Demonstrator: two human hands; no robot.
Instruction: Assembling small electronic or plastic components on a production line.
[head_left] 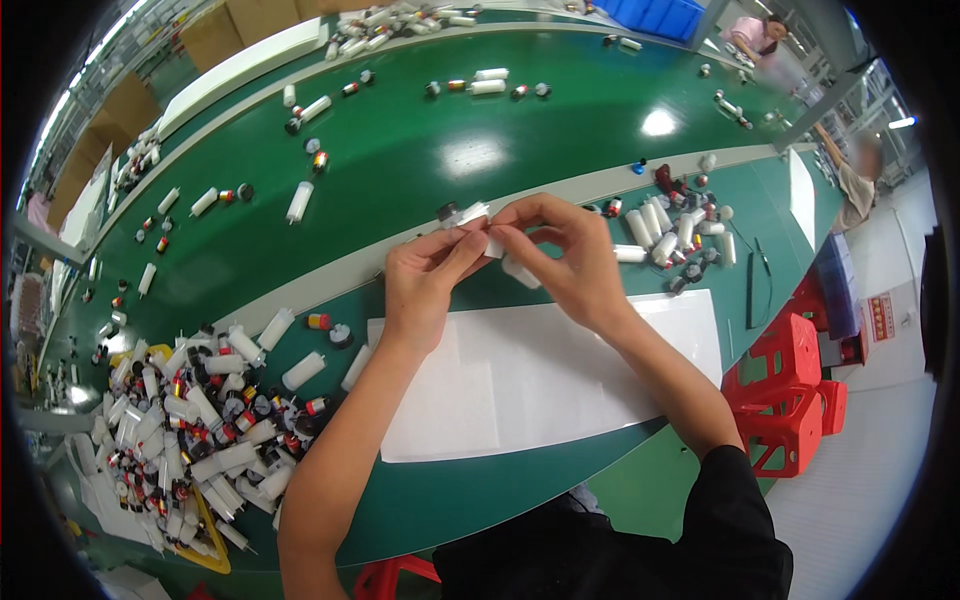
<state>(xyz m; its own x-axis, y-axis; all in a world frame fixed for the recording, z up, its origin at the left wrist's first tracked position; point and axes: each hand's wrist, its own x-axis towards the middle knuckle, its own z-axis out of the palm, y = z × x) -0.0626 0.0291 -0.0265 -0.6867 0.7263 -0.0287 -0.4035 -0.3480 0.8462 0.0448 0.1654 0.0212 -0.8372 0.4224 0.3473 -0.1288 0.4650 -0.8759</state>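
White part [494, 246], small: at eleven o'clock from the middle of the white sheet [560, 390]. Left hand [422, 280], right hand [572, 255]: fingertips pinching it, exact grip hidden from me. Advised: light, even pressure; left forearm [345, 460] clear of the nearby pile [205, 430], at eight o'clock from both hands.

at twelve o'clock, both hands' fingers [463, 256] are hiding much of a white piece [495, 247]; at eight, heaped parts [225, 460] are covering a yellow tray [215, 547]; at five, the edge is cropping a black shirt [600, 555]; at two, a co-worker's head [866, 158] is blurring.
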